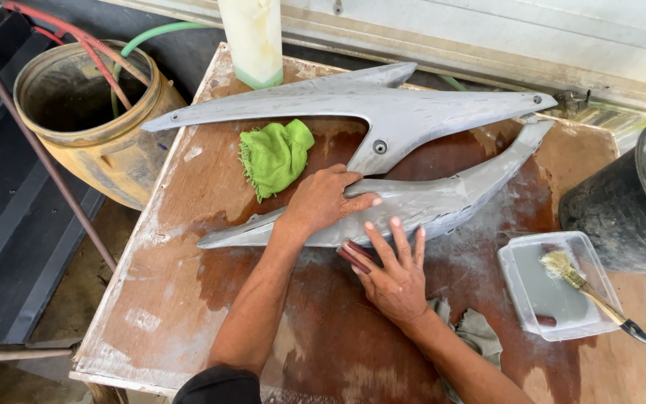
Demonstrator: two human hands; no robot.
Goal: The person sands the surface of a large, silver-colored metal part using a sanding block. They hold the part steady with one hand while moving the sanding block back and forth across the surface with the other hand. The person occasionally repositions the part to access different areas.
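The work takes place outdoors on a worn wooden table (188,299), its brown top stained, damp in patches and dusted with grey residue, standing beside a dark corrugated surface on the left and a pale metal wall along the far edge. Two long grey body panels lie across the middle of the table; the near panel (443,202) runs from the left-centre towards the far right corner and touches the far panel (383,112) at its right tip. The left hand (323,200) lies flat on the near panel, fingers spread over its top edge, pinning it. The right hand (394,273) is open, fingers extended, pressing a small dark red-brown sanding block (354,256) against the panel's near edge. The panel looks light, thin, rigid but somewhat flexible, probably slick where wet; it is best gripped at its broad middle, not at the tapered tips. A green rag (274,155) lies left of centre, a plastic tray (555,288) with a brush (592,293) near the right edge, a yellow barrel (91,112) off the far left corner, a black tub (629,202) at right.
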